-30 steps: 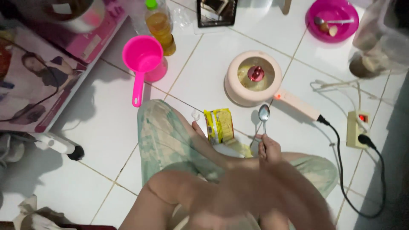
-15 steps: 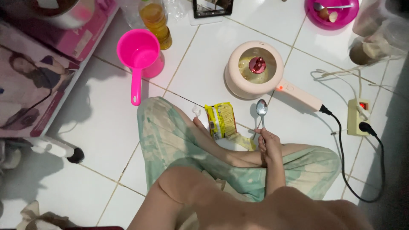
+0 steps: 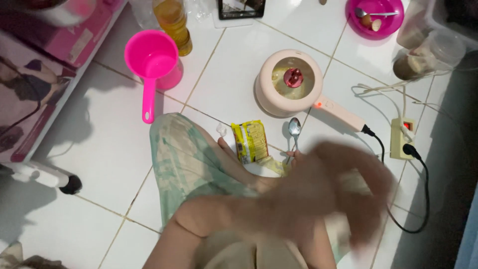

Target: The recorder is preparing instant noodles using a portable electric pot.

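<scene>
The spoon (image 3: 294, 130) pokes out just beyond the blurred hands (image 3: 338, 184); grip unclear.

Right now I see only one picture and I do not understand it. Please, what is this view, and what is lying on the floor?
There is no machine here. A camera on a person's head looks down at their own lap and crossed legs on a white tiled floor. The big brown blur is an arm or hand in fast motion; which one is unclear. Ahead stands a small cream electric pot, plugged into a power strip. Before it lie a yellow food packet and a metal spoon; a fingertip seems to touch its handle. Farther off are a pink dipper, a bottle of yellow liquid and a pink bowl.
</scene>
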